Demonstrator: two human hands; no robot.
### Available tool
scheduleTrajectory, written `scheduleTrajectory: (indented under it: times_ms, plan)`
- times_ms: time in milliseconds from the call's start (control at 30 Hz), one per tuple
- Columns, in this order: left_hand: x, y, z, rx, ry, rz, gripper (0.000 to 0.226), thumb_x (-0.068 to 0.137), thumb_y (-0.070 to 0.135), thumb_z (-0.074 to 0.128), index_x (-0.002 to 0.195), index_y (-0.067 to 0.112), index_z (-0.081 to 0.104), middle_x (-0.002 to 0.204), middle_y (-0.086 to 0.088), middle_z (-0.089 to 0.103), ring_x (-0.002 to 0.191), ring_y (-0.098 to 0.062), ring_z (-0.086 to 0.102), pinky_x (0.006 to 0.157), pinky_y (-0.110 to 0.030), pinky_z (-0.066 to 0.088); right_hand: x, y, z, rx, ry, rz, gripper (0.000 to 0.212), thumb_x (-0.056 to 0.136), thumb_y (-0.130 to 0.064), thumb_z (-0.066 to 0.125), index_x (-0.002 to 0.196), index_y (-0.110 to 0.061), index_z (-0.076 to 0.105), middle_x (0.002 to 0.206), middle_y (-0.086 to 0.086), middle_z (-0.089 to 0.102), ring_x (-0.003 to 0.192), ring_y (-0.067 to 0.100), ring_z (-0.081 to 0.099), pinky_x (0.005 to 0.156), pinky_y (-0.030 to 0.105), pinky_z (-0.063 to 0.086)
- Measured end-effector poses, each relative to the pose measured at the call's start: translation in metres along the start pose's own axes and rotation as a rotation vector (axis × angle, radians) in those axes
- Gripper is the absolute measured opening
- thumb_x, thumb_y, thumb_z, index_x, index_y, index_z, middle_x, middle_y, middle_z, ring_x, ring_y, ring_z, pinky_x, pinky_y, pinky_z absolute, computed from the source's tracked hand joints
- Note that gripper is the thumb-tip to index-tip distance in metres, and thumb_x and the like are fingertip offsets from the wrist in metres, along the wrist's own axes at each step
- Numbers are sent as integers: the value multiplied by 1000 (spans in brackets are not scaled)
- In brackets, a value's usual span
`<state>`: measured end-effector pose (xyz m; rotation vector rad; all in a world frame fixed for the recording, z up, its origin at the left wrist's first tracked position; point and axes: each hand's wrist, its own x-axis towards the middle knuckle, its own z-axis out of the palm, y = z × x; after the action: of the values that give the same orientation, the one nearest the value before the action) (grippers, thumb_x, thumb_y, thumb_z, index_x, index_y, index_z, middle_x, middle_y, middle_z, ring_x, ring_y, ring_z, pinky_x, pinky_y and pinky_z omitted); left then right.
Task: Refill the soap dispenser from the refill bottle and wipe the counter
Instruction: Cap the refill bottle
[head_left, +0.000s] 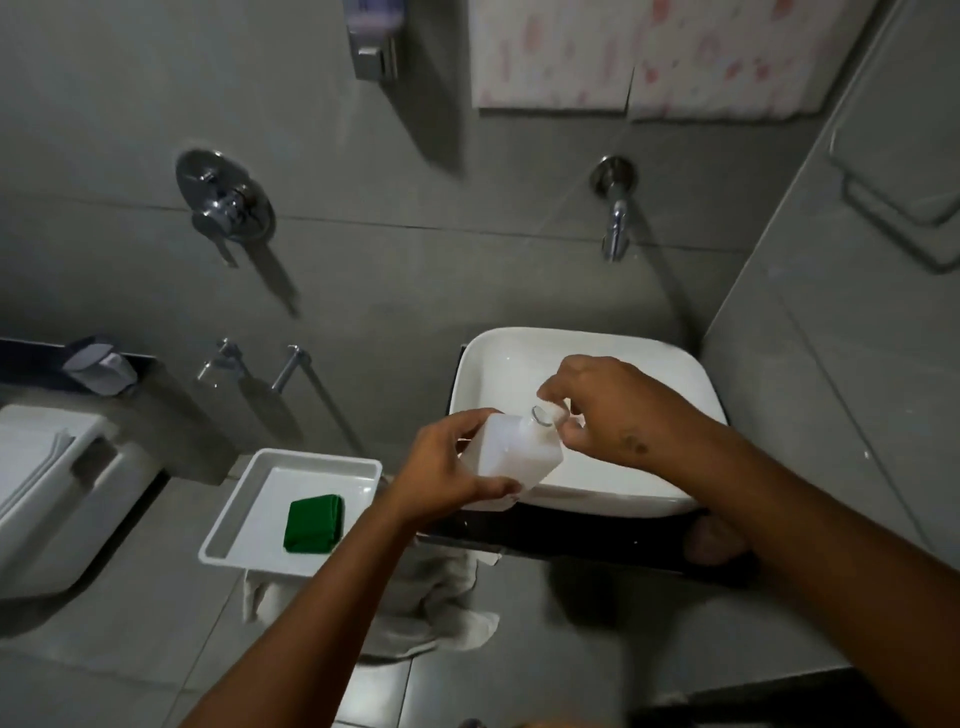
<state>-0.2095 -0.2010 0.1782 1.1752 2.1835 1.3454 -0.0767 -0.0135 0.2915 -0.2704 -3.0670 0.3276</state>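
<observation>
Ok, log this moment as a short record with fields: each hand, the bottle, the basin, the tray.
left hand: grips the white bottle's body
right hand: fingers at the bottle's neck
white bottle: tilted, mouth open, held over the basin's front rim
wash basin: white, square
tray: white, left of the basin, holds a folded green cloth
wall dispenser: above, untouched

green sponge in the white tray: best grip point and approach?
Judging from the head view: pinch the green sponge across its two long side edges, coming straight down from above. It lies flat near the middle of the white tray, apart from the raised rim on every side, so the walls hinder a sideways reach while the top is open. Both hands are busy.
</observation>
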Motion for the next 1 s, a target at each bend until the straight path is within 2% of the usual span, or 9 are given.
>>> scheduleTrajectory:
  times_ms: [133,300,467,700,767,833,867,900,1000]
  plan:
    - [1,16,7,-5,3,15,72,56,35,98,122,36,68,112,23,70,104,0,66,87,-25,59,-4,13,-25,144,-59,-58,34,76,-22,75,108,-31,71,110,-13,67,95,11,64,79,35,58]
    - [-1,31,15,-17,12,35,71,56,33,99,121,36,69,111,24,71,105,-3,66,89,-27,59,-3,13,-42,71,-170,-196,31,81,-18,71,111,-26,74,105,-12,72,87,7,68,80,30,59]
    - [-3,38,21,-82,109,28,68,57,31,98,117,39,69,113,14,74,104,-9,70,89,-33,62,4,11,-52,0,-150,-247,20,87,-34,69,98,-18,74,90,-3,72,74,12,66,73,40,58]
    - [-3,46,23,-111,160,14,65,58,37,98,117,38,70,111,16,74,103,-7,70,88,-37,63,8,4,-50,-207,42,-40,80,80,-86,35,62,-15,65,55,0,59,55,17,57,60,34,52]
    - [-3,47,22,-115,174,14,66,59,39,97,120,35,70,112,15,74,105,-8,70,88,-37,63,8,10,-57,-55,27,-34,71,77,-84,42,88,-21,74,70,-7,66,64,10,60,65,31,53]
    - [-2,47,21,-112,180,12,66,59,38,97,119,34,70,113,14,74,106,-8,70,88,-36,63,9,15,-63,62,-42,-106,54,81,-63,61,122,-28,67,84,-14,65,72,5,61,67,26,52]
    - [-1,47,21,-108,175,9,66,59,38,97,120,33,70,113,14,74,106,-9,69,89,-36,63,11,14,-63,36,-63,-140,48,84,-56,64,122,-28,67,83,-15,64,72,5,60,64,24,50]
    - [0,47,21,-106,168,6,67,59,38,97,120,31,70,113,13,74,107,-10,69,90,-37,62,11,12,-60,-34,-63,-145,43,86,-57,62,112,-25,71,78,-13,62,68,7,59,61,25,49]
    - [0,45,23,-108,166,-2,68,59,40,96,121,30,70,114,11,74,107,-11,70,90,-38,62,13,10,-55,-199,36,-75,72,80,-84,40,69,-19,68,58,-4,59,58,14,58,57,28,46]
